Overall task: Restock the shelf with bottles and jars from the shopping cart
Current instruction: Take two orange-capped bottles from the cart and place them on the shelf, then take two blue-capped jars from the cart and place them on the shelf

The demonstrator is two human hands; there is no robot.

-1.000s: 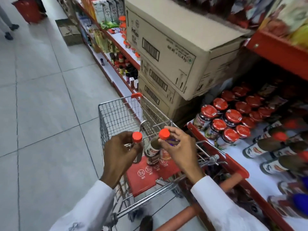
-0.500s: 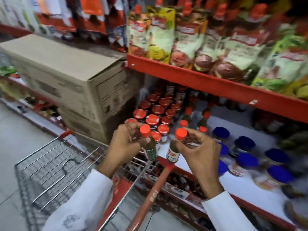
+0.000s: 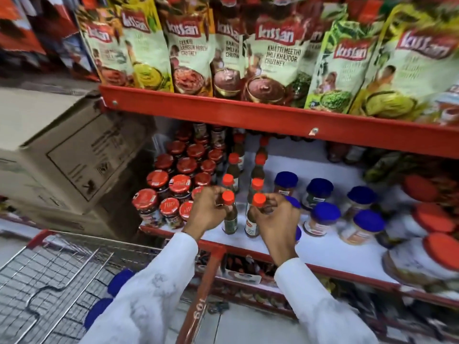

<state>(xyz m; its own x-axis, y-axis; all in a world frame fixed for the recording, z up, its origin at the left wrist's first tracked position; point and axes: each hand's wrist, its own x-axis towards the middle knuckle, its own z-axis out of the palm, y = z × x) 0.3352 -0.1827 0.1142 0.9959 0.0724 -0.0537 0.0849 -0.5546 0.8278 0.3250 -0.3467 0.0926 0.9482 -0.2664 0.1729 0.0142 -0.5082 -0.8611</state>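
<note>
My left hand [image 3: 207, 209] grips a small dark sauce bottle [image 3: 229, 219] with an orange cap by its neck. My right hand [image 3: 275, 217] holds a second orange-capped bottle [image 3: 252, 223] the same way. Both bottles stand upright at the front of the white shelf [image 3: 323, 252], side by side, in line with two rows of like bottles [image 3: 257, 170] behind them. The wire shopping cart [image 3: 49, 281] is at lower left, with blue-lidded jars [image 3: 119, 281] showing inside it under my left sleeve.
Red-lidded jars [image 3: 173, 184] crowd the shelf left of the bottles; blue-lidded jars [image 3: 320, 214] stand to the right. Cardboard boxes [image 3: 74, 157] are stacked at left. A red shelf edge [image 3: 248, 115] overhangs, loaded with chutney pouches [image 3: 273, 53]. The cart's red handle [image 3: 203, 294] runs between my arms.
I have turned from the cart to the shelf. Both hands have carried their bottles forward and down onto the shelf's front.
</note>
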